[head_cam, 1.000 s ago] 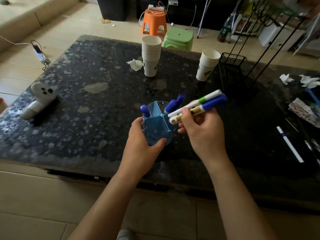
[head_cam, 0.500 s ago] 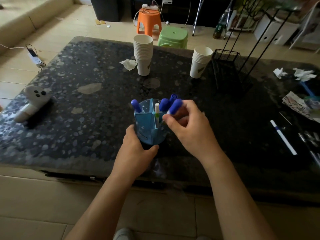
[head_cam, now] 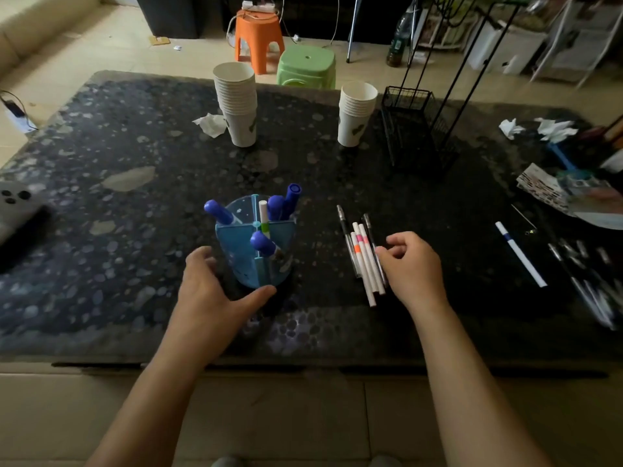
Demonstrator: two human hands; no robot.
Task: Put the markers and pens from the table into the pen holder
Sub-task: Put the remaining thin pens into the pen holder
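**Hands flank holder, pens loose at centre-right**

Dark speckled table (head_cam: 135, 230) fills the frame. Blue pen holder (head_cam: 256, 251) stands at centre, divided into compartments, with blue-capped markers (head_cam: 283, 203) and one white marker (head_cam: 263, 214) sticking out. Left hand (head_cam: 215, 298) spread, grasping nothing, cupped around the holder's near left side; whether it touches is unclear. Right hand (head_cam: 414, 267) at centre-right, fingers curled loosely, fingertips at the right edge of a bunch of pens (head_cam: 362, 257) lying flat; no firm hold visible. One white pen (head_cam: 521, 254) lies apart, further right. More pens at right edge are blurred. Upper centre: two paper cup stacks (head_cam: 237, 102), crumpled tissue (head_cam: 210, 124), black wire basket (head_cam: 413, 129). Grey object at left edge is cut off.
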